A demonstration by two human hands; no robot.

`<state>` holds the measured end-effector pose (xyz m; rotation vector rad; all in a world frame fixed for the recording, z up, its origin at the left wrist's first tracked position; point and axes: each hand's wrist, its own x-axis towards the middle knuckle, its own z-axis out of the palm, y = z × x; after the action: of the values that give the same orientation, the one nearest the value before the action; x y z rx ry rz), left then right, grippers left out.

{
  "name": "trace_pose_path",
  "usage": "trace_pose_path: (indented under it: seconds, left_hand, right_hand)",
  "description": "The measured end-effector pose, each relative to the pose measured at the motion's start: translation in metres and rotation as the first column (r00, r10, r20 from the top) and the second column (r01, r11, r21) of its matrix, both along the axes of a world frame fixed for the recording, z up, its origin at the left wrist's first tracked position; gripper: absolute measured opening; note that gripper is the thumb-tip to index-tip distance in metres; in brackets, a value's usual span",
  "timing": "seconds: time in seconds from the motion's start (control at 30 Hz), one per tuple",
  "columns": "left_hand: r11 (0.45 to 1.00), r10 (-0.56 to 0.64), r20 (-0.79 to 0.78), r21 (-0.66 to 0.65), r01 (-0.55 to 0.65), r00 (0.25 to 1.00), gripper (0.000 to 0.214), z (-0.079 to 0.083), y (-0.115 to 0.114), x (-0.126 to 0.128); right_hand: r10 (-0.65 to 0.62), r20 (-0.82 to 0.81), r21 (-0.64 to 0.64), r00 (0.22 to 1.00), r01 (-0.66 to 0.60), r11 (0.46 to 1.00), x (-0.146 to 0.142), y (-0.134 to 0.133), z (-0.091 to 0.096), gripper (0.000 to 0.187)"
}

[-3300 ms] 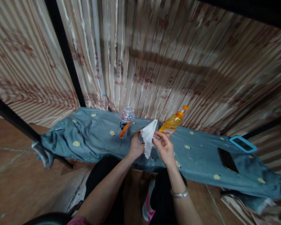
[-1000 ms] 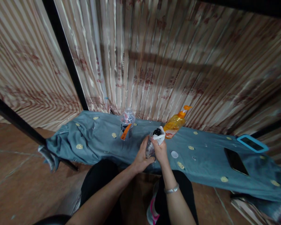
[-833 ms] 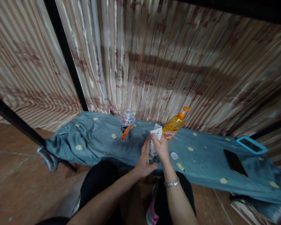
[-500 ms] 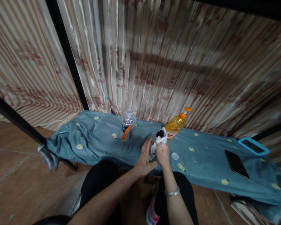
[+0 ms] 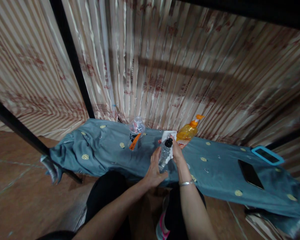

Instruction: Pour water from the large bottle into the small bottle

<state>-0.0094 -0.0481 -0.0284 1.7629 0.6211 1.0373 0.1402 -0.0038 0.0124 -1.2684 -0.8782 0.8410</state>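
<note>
A small clear bottle with a black cap (image 5: 165, 154) is held upright, slightly tilted, over the bench. My left hand (image 5: 153, 169) is closed around its left side, with the thumb near the base. Behind the bottle, a white tissue or cloth (image 5: 169, 134) is spread out; I cannot tell which. My right hand (image 5: 178, 151) grips this white piece from the right and presses it against the bottle. Just beyond my right hand is an orange pump bottle (image 5: 186, 132) of yellow liquid. A clear plastic bottle with an orange and black label (image 5: 135, 135) stands to the left.
Blue-green cloth with yellow prints (image 5: 220, 173) covers the long bench. On its right lie a black phone (image 5: 250, 174) and a blue-framed object (image 5: 267, 155). Black metal posts (image 5: 70, 56) and a striped curtain (image 5: 150, 66) stand around the bench.
My right hand has shifted from the bottle's top to its right side. The white piece, bunched around the black cap before, is now spread behind the bottle, and the cap shows fully.
</note>
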Motion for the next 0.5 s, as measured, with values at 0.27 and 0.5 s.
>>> trace_pose_path:
  seconds: [0.27, 0.5]
  left_hand:
    - [0.994, 0.079, -0.008, -0.072, -0.080, 0.997, 0.066, 0.003, 0.017, -0.003]
    - [0.988, 0.145, -0.070, -0.047, -0.149, 0.987, 0.070, 0.002, 0.019, 0.004]
  right_hand:
    - [-0.107, 0.043, 0.004, 0.993, 0.107, 0.994, -0.017, -0.031, -0.005, 0.083]
    - [-0.207, 0.336, 0.076, 0.919, 0.193, 0.978, -0.036, -0.047, 0.023, 0.048]
